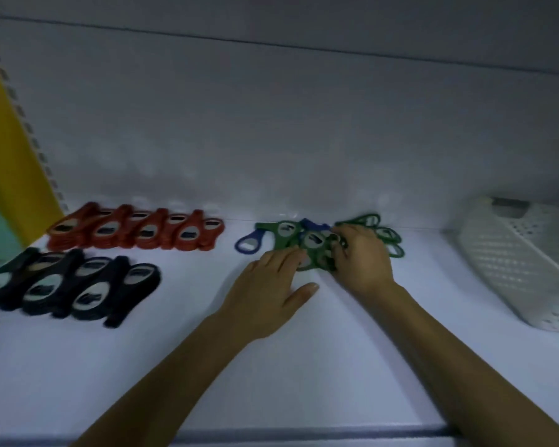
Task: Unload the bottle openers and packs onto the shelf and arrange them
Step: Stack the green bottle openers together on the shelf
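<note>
A loose heap of green bottle openers (pixel 307 243) lies at the back middle of the white shelf (pixel 304 366). Both hands are on it. My left hand (pixel 271 295) rests flat with straight fingers touching the heap's near left edge. My right hand (pixel 362 259) has curled fingers gripping green openers at the heap's right side. A blue opener (pixel 249 241) sticks out to the left of the heap, and more green openers (pixel 384 233) show behind my right hand. Red openers (pixel 136 232) form a neat row at the back left. Black openers (pixel 65 285) form a row in front of them.
A white perforated plastic basket (pixel 523 262) lies tilted on the shelf at the right. A yellow upright with a slotted rail (pixel 10 150) bounds the shelf on the left. The white back wall (pixel 271 124) rises behind the openers.
</note>
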### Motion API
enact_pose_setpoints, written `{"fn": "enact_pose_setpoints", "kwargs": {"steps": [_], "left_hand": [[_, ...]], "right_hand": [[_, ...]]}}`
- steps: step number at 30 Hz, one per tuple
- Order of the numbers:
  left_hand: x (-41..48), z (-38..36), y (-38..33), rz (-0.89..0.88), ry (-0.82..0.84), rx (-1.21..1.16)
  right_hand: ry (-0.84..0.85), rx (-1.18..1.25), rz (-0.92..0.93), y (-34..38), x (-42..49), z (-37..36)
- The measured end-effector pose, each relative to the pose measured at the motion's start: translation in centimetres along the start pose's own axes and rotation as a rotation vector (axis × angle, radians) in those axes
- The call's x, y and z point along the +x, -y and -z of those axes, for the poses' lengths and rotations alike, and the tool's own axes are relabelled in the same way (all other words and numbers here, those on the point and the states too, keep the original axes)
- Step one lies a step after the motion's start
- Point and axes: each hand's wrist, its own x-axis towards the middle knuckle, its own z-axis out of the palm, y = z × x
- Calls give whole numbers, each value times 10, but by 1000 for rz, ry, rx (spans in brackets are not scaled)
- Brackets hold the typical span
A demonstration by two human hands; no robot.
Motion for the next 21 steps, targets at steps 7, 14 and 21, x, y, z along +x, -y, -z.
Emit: {"fn": "enact_pose_setpoints", "kwargs": {"steps": [7,14,21], "left_hand": [[38,-27,-9,-92,-72,-64],[37,-29,-6,-97,-136,-138],[34,-29,-4,-16,-180,-309]], "right_hand": [[79,-39,-285,-66,29,-10],[-12,-115,-231,-66,32,-12],[104,-183,-16,-64,33,-4]]}}
